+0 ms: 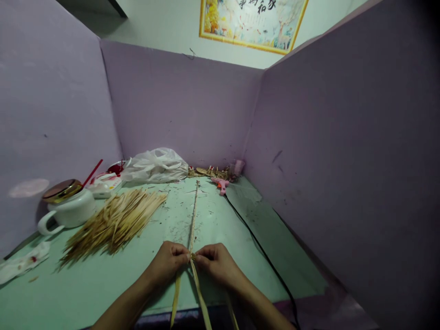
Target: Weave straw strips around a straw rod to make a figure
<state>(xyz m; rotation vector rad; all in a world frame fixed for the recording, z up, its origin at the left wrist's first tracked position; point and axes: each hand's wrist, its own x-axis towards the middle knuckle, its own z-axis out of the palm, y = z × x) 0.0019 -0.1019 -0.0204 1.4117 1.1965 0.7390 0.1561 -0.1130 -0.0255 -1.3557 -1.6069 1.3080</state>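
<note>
A thin pale braid point(194, 215) runs straight away from me over the green tabletop. At its near end my left hand point(168, 261) pinches the straw from the left, and my right hand point(217, 262) pinches it from the right, the fingertips almost touching. Loose flat straw strands point(199, 293) hang from between the hands over the table's front edge. To the left lies a fanned bundle of dry straw point(117, 222).
A pink glue gun point(221, 184) with a black cable point(256, 238) lies right of the braid. At the left stand a white mug point(74, 211) and a white device point(108, 183). A plastic bag point(156, 166) sits at the back. Purple panels point(182, 103) enclose the table point(240, 270).
</note>
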